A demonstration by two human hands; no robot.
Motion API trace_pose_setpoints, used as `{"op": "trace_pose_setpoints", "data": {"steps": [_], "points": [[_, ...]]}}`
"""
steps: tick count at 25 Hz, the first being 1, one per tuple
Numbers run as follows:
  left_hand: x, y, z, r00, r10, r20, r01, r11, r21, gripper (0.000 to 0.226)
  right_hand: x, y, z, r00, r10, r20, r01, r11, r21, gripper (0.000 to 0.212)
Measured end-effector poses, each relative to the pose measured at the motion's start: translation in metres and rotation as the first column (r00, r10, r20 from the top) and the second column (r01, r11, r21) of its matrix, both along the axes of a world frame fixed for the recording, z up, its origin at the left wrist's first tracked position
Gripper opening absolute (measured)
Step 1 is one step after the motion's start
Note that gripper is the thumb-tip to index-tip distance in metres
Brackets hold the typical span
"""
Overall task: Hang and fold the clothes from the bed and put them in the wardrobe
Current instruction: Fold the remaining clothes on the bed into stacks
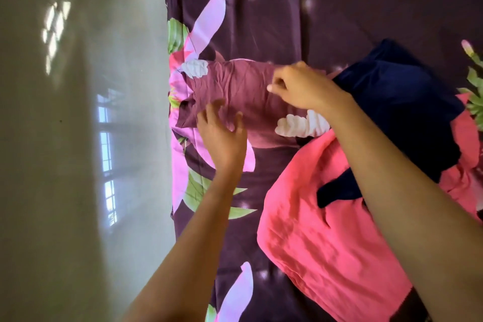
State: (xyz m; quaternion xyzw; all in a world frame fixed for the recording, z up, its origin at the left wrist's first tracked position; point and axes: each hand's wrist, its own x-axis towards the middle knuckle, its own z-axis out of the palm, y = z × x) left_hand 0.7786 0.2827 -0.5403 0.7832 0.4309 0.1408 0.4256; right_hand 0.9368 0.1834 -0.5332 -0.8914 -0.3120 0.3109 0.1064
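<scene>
Head view, garment: the maroon garment [243, 86] lies flattened on the bed [339, 8], with both hands on it.
Left hand [222, 131]: fingers spread and flat, pressing one end down and gripping nothing.
Right hand [300, 86]: fingers curled, and it looks to be pinching a fold at the other end.
Step in hand: a fold, by the look of it. Keep the flat palm as anchor, carry the pinched end across, match the edges, then smooth.
Edges: the pressed end sits right at the bed's edge, with the floor [78, 138] beyond. Don't drag that way.
Open room: bare sheet beyond the hands. The pink garment [326, 230] and navy garment [405, 91] crowd the right forearm.
</scene>
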Motion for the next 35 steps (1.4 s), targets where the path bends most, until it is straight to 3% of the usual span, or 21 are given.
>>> {"op": "trace_pose_setpoints", "data": {"steps": [1,3,4,6,10,12,14,16,18,22,25,29,35], "points": [[-0.001,-0.011,0.001,0.983,0.182,-0.015,-0.182,0.973,-0.141,0.035,0.010,0.008,0.005,1.000,-0.006,0.021,0.005,0.997,0.076,0.026],[0.000,-0.038,0.001,0.904,0.383,-0.188,-0.426,0.780,-0.458,0.056,0.027,0.023,0.006,0.999,0.027,-0.020,-0.023,0.986,0.164,0.036],[0.002,-0.050,0.002,0.884,0.402,-0.238,-0.464,0.695,-0.549,0.069,0.033,0.028,0.003,0.997,0.046,-0.056,-0.035,0.984,0.174,0.045],[0.009,-0.066,0.000,0.891,0.414,-0.185,-0.427,0.631,-0.648,0.089,0.042,0.034,-0.007,0.984,0.058,-0.170,-0.037,0.992,0.122,0.064],[0.035,-0.071,-0.008,0.918,0.389,-0.072,-0.363,0.755,-0.546,0.104,0.044,0.037,-0.032,0.970,0.032,-0.243,-0.036,0.999,-0.012,0.072],[0.038,-0.061,-0.009,0.875,0.482,0.038,-0.396,0.760,-0.515,0.088,0.036,0.037,-0.031,0.959,-0.066,-0.276,0.064,0.998,-0.015,0.071],[0.025,-0.048,-0.009,0.841,0.510,0.179,-0.381,0.795,-0.473,0.069,0.024,0.033,-0.035,0.875,-0.191,-0.445,0.254,0.963,0.087,0.072],[0.004,-0.032,-0.013,0.890,0.398,0.222,-0.286,0.867,-0.407,0.069,0.002,0.026,-0.038,0.786,-0.150,-0.600,0.343,0.913,0.221,0.080],[-0.014,-0.013,-0.024,0.959,0.233,0.159,-0.153,0.902,-0.403,0.086,-0.020,0.020,-0.045,0.779,-0.086,-0.621,0.337,0.892,0.300,0.088],[-0.023,0.014,-0.037,0.989,-0.019,0.148,0.084,0.892,-0.444,0.091,-0.049,0.011,-0.051,0.702,-0.135,-0.699,0.506,0.786,0.357,0.084],[-0.026,0.018,-0.028,0.985,-0.042,0.168,0.119,0.869,-0.480,0.084,-0.063,0.007,-0.040,0.648,-0.209,-0.733,0.630,0.687,0.361,0.075],[-0.041,0.015,-0.002,0.978,-0.008,0.207,0.131,0.798,-0.588,0.078,-0.088,-0.003,-0.011,0.669,-0.277,-0.689,0.675,0.614,0.409,0.072],[-0.075,0.007,0.082,0.938,-0.191,0.288,0.333,0.727,-0.600,0.076,-0.149,-0.036,0.080,0.661,-0.370,-0.653,0.740,0.461,0.489,0.067]]}}
